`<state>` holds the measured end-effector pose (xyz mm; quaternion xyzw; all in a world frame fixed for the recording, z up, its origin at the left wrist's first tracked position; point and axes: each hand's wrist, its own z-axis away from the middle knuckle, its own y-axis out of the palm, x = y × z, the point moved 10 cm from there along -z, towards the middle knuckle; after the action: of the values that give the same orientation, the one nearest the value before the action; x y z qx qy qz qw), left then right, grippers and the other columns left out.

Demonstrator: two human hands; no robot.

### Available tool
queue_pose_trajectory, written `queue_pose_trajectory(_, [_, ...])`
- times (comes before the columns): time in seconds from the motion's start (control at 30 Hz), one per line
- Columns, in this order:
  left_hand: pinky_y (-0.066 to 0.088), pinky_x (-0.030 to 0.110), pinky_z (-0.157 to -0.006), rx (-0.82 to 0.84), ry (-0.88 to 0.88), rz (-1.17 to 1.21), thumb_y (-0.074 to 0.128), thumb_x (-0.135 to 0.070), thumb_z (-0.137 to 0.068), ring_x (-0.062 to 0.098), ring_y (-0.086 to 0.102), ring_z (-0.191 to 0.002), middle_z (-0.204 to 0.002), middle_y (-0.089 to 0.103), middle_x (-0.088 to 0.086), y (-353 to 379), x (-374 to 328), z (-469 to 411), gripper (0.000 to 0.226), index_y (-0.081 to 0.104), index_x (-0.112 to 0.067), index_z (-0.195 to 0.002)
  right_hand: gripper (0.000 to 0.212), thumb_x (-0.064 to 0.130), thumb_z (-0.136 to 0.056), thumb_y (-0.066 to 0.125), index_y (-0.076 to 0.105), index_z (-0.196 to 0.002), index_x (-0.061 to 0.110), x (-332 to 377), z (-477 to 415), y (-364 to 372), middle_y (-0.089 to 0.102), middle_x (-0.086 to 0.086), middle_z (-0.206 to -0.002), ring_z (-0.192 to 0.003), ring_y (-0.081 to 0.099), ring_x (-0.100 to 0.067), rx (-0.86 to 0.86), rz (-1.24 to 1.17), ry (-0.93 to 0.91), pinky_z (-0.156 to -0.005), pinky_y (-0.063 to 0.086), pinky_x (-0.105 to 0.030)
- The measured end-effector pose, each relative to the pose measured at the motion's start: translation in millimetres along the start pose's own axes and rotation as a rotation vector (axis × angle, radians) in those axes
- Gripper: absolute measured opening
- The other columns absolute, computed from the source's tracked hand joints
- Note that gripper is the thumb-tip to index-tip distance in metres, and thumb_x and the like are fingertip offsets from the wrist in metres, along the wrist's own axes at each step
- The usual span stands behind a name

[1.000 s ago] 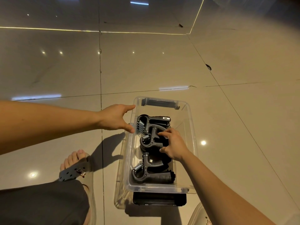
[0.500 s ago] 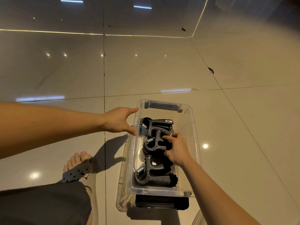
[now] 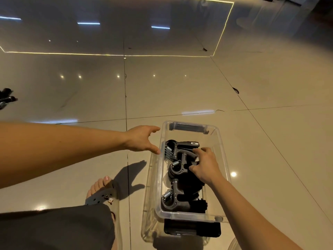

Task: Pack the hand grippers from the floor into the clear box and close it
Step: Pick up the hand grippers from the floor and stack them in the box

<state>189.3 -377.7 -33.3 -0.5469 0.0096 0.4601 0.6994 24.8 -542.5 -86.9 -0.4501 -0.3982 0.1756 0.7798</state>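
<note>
Right hand (image 3: 203, 165) settling the middle hand gripper (image 3: 177, 168) in the clear box (image 3: 223, 150)

Head view: its fingers stay curled on that gripper, barely shifted from a second ago; the left hand (image 3: 142, 139), fingers spread and empty, still rests at the left rim. The view has lifted, showing dark pieces (image 3: 6, 98) far left on the floor (image 3: 180, 87), perhaps more to pack; the box is not yet closed.

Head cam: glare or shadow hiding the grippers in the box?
Head view: light glare streaks the glossy floor, not the clear box; the left hand throws its shadow on the floor beside it; the hand grippers at the right hand read dark, springs visible.
</note>
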Motion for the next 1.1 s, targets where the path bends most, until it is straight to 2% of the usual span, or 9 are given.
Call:
queue_pose_trajectory(0.2, [0.049,0.029,-0.100,-0.089,0.011,-0.022,0.081,-0.044,-0.082,0.018,0.056,-0.125,-0.144,0.056,0.001,-71.6,10.0,60.5,0.071,0.055,-0.017,-0.141,0.044,0.017,-0.085,0.072,0.064,-0.128,0.016,107.3,29.0,-45.1,0.053,-0.005,-0.135,-0.128,0.050,-0.024,-0.099,-0.071,-0.152,-0.106,0.043,-0.036])
queue_pose_trajectory(0.33, [0.051,0.029,-0.098,-0.186,0.001,-0.019,0.079,-0.039,-0.084,0.017,0.059,-0.120,-0.135,0.061,0.000,-124.8,31.3,131.7,0.059,0.060,-0.015,-0.135,0.033,0.019,-0.089,0.070,0.068,-0.121,0.016,215.5,54.4,-62.9,0.063,-0.001,-0.126,-0.109,0.060,-0.017,-0.106,-0.160,-0.300,-0.098,0.049,-0.034])
queue_pose_trajectory(0.5, [0.052,0.033,-0.099,-0.336,-0.151,0.081,0.083,-0.037,-0.081,0.015,0.061,-0.114,-0.123,0.065,-0.002,-173.9,104.1,253.0,0.052,0.065,-0.018,-0.127,0.029,0.017,-0.094,0.067,0.067,-0.123,0.011,350.9,90.4,-43.9,0.069,-0.005,-0.123,-0.112,0.063,-0.018,0.002,-0.305,-0.475,-0.099,0.051,-0.034])
queue_pose_trajectory(0.57, [0.053,0.029,-0.093,-0.411,-0.209,0.112,0.084,-0.034,-0.080,0.016,0.063,-0.111,-0.120,0.067,-0.001,-191.3,132.1,304.7,0.052,0.066,-0.016,-0.125,0.029,0.018,-0.093,0.068,0.068,-0.121,0.010,399.0,106.2,-30.6,0.070,-0.005,-0.118,-0.108,0.065,-0.019,0.028,-0.361,-0.531,-0.094,0.052,-0.034])
queue_pose_trajectory(0.63, [0.050,0.020,-0.081,-0.500,-0.270,0.158,0.086,-0.032,-0.078,0.014,0.065,-0.106,-0.114,0.068,-0.003,-205.9,160.4,352.9,0.047,0.069,-0.016,-0.119,0.028,0.018,-0.091,0.070,0.070,-0.118,0.009,442.2,123.0,-14.3,0.071,-0.003,-0.112,-0.105,0.066,-0.019,0.058,-0.397,-0.569,-0.086,0.050,-0.030])
queue_pose_trajectory(0.7, [0.047,0.018,-0.076,-0.573,-0.336,0.179,0.087,-0.032,-0.076,0.011,0.065,-0.103,-0.111,0.068,-0.004,-220.2,193.3,393.2,0.045,0.070,-0.018,-0.115,0.027,0.018,-0.090,0.070,0.071,-0.116,0.010,482.0,136.1,6.5,0.072,-0.004,-0.110,-0.103,0.067,-0.021,0.100,-0.403,-0.599,-0.089,0.054,-0.036])
queue_pose_trajectory(0.77, [0.047,0.021,-0.078,-0.615,-0.390,0.166,0.088,-0.034,-0.075,0.012,0.065,-0.102,-0.111,0.068,-0.004,-231.4,232.0,422.4,0.046,0.071,-0.019,-0.115,0.028,0.018,-0.090,0.070,0.070,-0.117,0.010,519.7,142.8,29.9,0.072,-0.006,-0.111,-0.103,0.067,-0.022,0.134,-0.401,-0.627,-0.095,0.055,-0.043])
queue_pose_trajectory(0.9, [0.044,0.023,-0.078,-0.674,-0.516,0.210,0.086,-0.036,-0.078,0.012,0.060,-0.100,-0.111,0.064,-0.005,-235.0,326.7,477.0,0.039,0.069,-0.023,-0.111,0.024,0.017,-0.092,0.069,0.070,-0.115,0.012,594.2,140.8,90.8,0.071,-0.005,-0.112,-0.105,0.065,-0.021,0.206,-0.341,-0.671,-0.097,0.054,-0.042])
queue_pose_trajectory(1.1, [0.049,0.034,-0.092,-0.765,-0.690,0.318,0.087,-0.039,-0.075,0.015,0.062,-0.104,-0.110,0.066,-0.006,-235.8,466.7,539.1,0.038,0.069,-0.027,-0.107,0.015,0.011,-0.090,0.068,0.072,-0.104,0.009,687.1,123.1,182.3,0.070,-0.006,-0.103,-0.102,0.065,-0.024,0.311,-0.225,-0.683,-0.094,0.053,-0.040])
